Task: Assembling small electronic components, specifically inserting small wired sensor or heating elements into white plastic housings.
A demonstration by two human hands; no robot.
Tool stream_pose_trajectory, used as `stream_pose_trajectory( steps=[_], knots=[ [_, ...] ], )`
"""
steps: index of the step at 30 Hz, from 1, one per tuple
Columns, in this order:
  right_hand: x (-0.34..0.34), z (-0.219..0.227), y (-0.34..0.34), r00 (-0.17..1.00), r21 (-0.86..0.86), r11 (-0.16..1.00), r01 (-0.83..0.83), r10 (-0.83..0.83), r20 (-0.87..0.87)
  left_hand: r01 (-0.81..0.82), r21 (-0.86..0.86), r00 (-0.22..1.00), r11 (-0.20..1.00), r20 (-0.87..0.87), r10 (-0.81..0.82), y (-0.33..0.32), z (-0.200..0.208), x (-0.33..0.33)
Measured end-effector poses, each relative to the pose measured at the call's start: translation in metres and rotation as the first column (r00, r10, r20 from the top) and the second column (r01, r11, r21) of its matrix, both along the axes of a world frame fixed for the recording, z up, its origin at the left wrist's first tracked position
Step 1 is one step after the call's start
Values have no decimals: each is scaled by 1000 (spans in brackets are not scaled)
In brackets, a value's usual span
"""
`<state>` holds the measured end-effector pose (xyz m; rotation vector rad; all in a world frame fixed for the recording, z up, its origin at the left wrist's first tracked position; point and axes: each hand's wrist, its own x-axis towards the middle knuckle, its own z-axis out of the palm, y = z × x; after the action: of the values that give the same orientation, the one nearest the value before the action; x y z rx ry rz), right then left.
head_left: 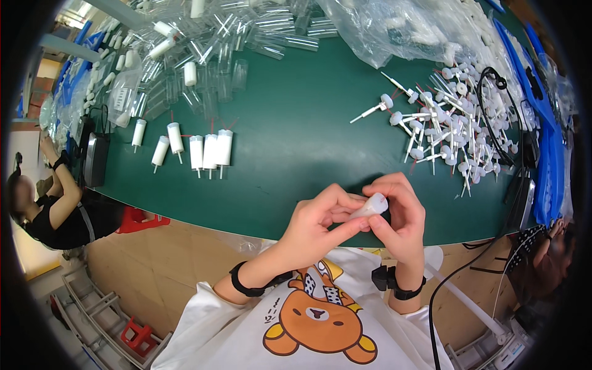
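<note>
White tube (374, 206) held above the green table's (259, 185) near edge, long axis slanting near-left to far-right. Left hand (327, 219) nearer its body, fingers narrowed around it; right hand (399, 214) cupped about the far-right end, thumb touching.

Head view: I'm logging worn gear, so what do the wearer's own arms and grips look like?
The left grip and right grip are bare, without gloves. Each forearm carries a black wristband: the left wristband is a plain-looking strap, while the right wristband has a small, blocky black module. The loose sleeves are white. No cable visibly joins either band.
</note>
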<state>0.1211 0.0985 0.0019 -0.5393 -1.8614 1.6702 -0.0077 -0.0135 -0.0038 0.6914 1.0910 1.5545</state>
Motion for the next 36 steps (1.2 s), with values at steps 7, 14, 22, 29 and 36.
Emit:
stream_pose_trajectory(
  steps=[7,14,22,29,36],
  knots=[
    [2,-1,-1,1000,7,1000,-17,17,17,-2,-24,990,1000,-142,-1,-2,-4,0],
    [2,0,-4,986,-121,981,151,-159,-53,-125,70,982,990,-132,133,6,3,9],
    [2,-4,-6,973,-241,948,208,-225,-43,-356,116,529,927,-793,302,-2,23,-23],
    [-1,-4,-12,978,-290,941,175,-201,-59,-565,142,-197,813,-980,34,14,33,-66],
    [-2,-2,-13,984,-258,951,169,-180,-20,-615,35,-258,788,-953,-159,29,4,-83]
  ],
)
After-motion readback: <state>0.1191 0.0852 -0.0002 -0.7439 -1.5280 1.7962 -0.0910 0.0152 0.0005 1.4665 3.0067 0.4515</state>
